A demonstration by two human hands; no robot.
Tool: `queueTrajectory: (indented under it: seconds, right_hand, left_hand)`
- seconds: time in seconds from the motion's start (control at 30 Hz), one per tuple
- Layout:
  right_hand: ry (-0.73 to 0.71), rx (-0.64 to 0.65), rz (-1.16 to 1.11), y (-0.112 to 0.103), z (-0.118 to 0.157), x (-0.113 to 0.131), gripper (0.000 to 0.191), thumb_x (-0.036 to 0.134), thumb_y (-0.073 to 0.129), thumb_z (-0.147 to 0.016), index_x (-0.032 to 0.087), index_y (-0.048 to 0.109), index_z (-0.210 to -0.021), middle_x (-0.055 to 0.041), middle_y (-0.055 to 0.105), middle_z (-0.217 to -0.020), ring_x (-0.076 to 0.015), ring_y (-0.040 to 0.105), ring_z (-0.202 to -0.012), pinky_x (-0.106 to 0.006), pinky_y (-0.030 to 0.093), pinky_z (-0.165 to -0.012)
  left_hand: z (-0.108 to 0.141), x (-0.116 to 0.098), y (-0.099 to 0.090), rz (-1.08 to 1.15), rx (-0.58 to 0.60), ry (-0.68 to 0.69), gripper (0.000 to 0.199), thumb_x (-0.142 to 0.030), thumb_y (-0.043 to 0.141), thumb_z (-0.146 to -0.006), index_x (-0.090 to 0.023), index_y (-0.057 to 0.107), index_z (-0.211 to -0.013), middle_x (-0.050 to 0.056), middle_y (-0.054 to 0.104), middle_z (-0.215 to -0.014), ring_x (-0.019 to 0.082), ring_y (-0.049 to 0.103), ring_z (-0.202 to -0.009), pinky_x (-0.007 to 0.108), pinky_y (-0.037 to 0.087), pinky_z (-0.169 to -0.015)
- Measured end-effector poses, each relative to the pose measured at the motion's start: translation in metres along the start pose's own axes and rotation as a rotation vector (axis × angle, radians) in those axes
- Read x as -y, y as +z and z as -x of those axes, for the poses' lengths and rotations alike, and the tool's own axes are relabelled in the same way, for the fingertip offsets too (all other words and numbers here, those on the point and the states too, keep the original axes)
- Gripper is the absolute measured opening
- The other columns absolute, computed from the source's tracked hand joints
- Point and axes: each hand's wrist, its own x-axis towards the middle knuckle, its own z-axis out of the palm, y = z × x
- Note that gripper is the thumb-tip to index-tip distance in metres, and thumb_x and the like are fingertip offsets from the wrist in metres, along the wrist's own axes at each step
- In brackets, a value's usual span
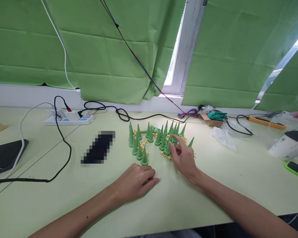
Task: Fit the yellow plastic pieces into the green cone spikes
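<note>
Several small green cones stand upright in clusters on the pale table, with small yellow pieces scattered among and beside them. My right hand is at the right cluster, thumb and index finger bent toward each other at a green cone; whether they grip it is hard to tell. My left hand rests on the table just in front of the nearest cone on the left, its fingers curled under and nothing visible in them.
A white power strip and black cables lie at the back left. A dark pixelated patch is left of the cones. Farther right are a small cardboard box, clear plastic, a white container and a green-edged phone.
</note>
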Motion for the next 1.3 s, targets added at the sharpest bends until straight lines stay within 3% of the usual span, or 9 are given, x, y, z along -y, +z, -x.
queueTrajectory:
  seconds: [0.2, 0.43, 0.6, 0.77, 0.97, 1.3]
  right_hand:
    - [0.051, 0.048, -0.058, 0.000, 0.001, 0.000, 0.038, 0.034, 0.046, -0.101, 0.012, 0.054, -0.130, 0.0068, 0.049, -0.051, -0.0115, 0.043, -0.043, -0.024, 0.039, -0.050]
    - [0.068, 0.046, -0.077, -0.002, 0.000, 0.002, 0.044, 0.034, 0.045, -0.101, 0.012, 0.043, -0.139, 0.0092, 0.047, -0.050, -0.0108, 0.038, -0.042, -0.021, 0.035, -0.047]
    - [0.051, 0.094, -0.082, 0.001, 0.001, 0.000, 0.031, 0.037, 0.047, -0.100, 0.015, 0.057, -0.120, 0.0064, 0.052, -0.052, -0.0117, 0.046, -0.043, -0.023, 0.039, -0.050]
    - [0.050, 0.126, -0.049, 0.002, 0.001, -0.002, 0.025, 0.038, 0.048, -0.101, 0.017, 0.061, -0.103, 0.0052, 0.054, -0.051, -0.0120, 0.047, -0.043, -0.024, 0.038, -0.050]
    - [0.014, 0.145, -0.051, 0.000, 0.001, -0.001, 0.024, 0.035, 0.046, -0.101, 0.017, 0.061, -0.101, 0.0050, 0.054, -0.051, -0.0117, 0.048, -0.043, -0.024, 0.036, -0.048]
    - [-0.173, -0.064, -0.159, -0.006, 0.004, 0.016, 0.012, 0.023, 0.051, -0.100, 0.017, 0.062, -0.101, 0.0060, 0.052, -0.055, -0.0082, 0.045, -0.043, -0.020, 0.037, -0.045]
  left_hand:
    - [-0.001, 0.001, -0.001, -0.013, 0.000, 0.003, 0.036, -0.026, 0.046, -0.100, -0.018, 0.048, -0.065, -0.002, 0.051, -0.060, 0.012, 0.045, -0.051, 0.029, 0.024, -0.051]
    - [-0.002, 0.000, -0.003, 0.011, 0.000, 0.007, 0.037, -0.026, 0.047, -0.100, -0.018, 0.049, -0.064, -0.002, 0.051, -0.060, 0.012, 0.047, -0.050, 0.029, 0.024, -0.051]
    - [-0.002, 0.000, -0.003, 0.004, -0.008, 0.002, 0.037, -0.025, 0.047, -0.100, -0.018, 0.049, -0.064, -0.002, 0.052, -0.059, 0.012, 0.047, -0.050, 0.029, 0.023, -0.051]
    - [-0.002, 0.000, -0.002, -0.037, 0.030, -0.005, 0.036, -0.025, 0.046, -0.100, -0.018, 0.049, -0.065, -0.001, 0.053, -0.061, 0.013, 0.047, -0.052, 0.029, 0.023, -0.051]
    - [-0.002, 0.001, -0.003, -0.064, 0.054, -0.012, 0.036, -0.026, 0.045, -0.100, -0.018, 0.049, -0.065, -0.002, 0.053, -0.061, 0.012, 0.046, -0.051, 0.030, 0.023, -0.051]
    - [-0.002, 0.001, -0.001, -0.038, 0.084, -0.061, 0.037, -0.032, 0.041, -0.102, -0.018, 0.052, -0.069, -0.001, 0.054, -0.065, 0.013, 0.047, -0.055, 0.029, 0.026, -0.054]
